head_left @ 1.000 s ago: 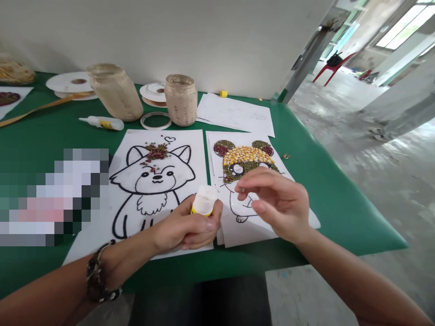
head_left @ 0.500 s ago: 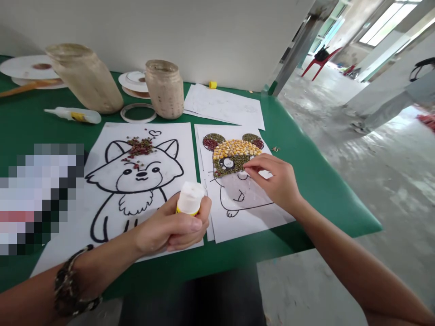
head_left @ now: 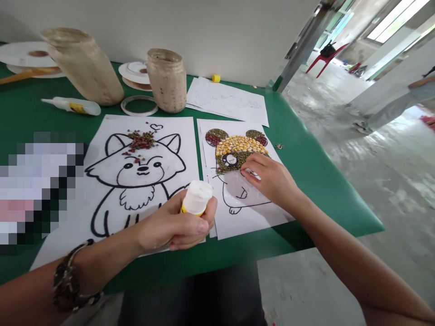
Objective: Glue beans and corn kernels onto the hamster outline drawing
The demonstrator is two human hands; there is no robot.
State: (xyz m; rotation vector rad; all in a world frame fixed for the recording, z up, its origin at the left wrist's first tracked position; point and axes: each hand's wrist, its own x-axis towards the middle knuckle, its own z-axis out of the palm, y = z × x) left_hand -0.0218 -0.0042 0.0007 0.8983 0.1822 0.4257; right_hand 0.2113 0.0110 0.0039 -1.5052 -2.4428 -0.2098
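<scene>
My left hand (head_left: 185,224) is wrapped round a glue stick (head_left: 197,198), its white end pointing up and a yellow band showing below. Over the hamster drawing (head_left: 234,222), the fingers of my right hand (head_left: 267,174) are pinched together near the eye; whatever they hold is too small to make out. Yellow corn kernels (head_left: 239,144) cover the hamster's forehead, green beans (head_left: 243,158) lie around the eye, and red and green beans fill the ears. A fox-like drawing (head_left: 146,179) lies on the left, with a loose pile of red and green beans (head_left: 142,141) on its head.
Behind the drawings stand two cloudy jars (head_left: 167,81) (head_left: 84,68), a roll of tape (head_left: 139,105) and a glue bottle (head_left: 73,106). A yellow cap (head_left: 216,78) sits by more paper (head_left: 231,102). A blurred-out object (head_left: 37,181) is at left. A person (head_left: 390,108) stands far right.
My right fingers have shifted slightly on the hamster drawing, staying pinched near the eye. The glue stick in my left hand has moved a little to the right. The view has tilted slightly.
</scene>
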